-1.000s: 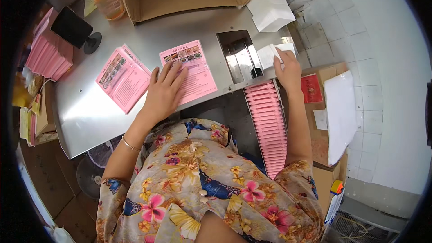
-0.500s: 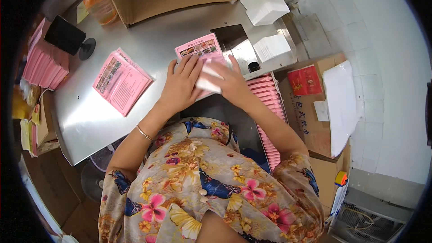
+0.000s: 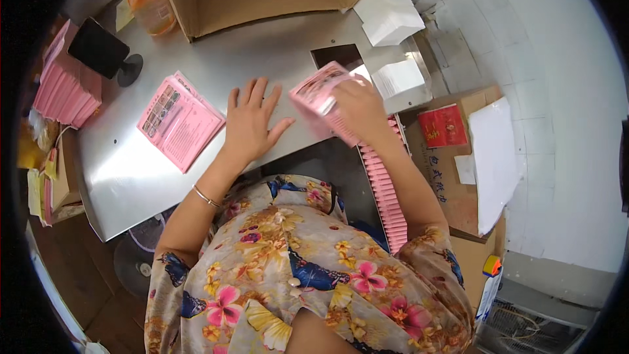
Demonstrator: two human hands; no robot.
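My right hand (image 3: 362, 110) grips a pink printed packet (image 3: 320, 85) with small food pictures, slightly smeared by motion. It is tilted near the table's front edge, above one end of a long row of pink packets (image 3: 388, 200) standing on edge. My left hand (image 3: 250, 124) is empty, its fingers spread over the metal table (image 3: 124, 190). Left of that hand lies a small stack of similar pink packets (image 3: 180, 121). Beyond my right hand, a stack of white paper (image 3: 398, 77) sits beside a dark rectangular opening (image 3: 337, 56) in the tabletop.
An open cardboard box (image 3: 262, 6) stands at the back, beside a bottle of orange liquid (image 3: 152, 6). A black panel on a stand (image 3: 98, 49) and a tall pink pile (image 3: 69, 85) are at left. More white paper (image 3: 390, 16) lies back right; a carton (image 3: 426, 157) stands at right.
My right hand has moved right, lifting the pink packet off the table and tilting it. My left hand has let go of it and drawn slightly left, fingers spread.
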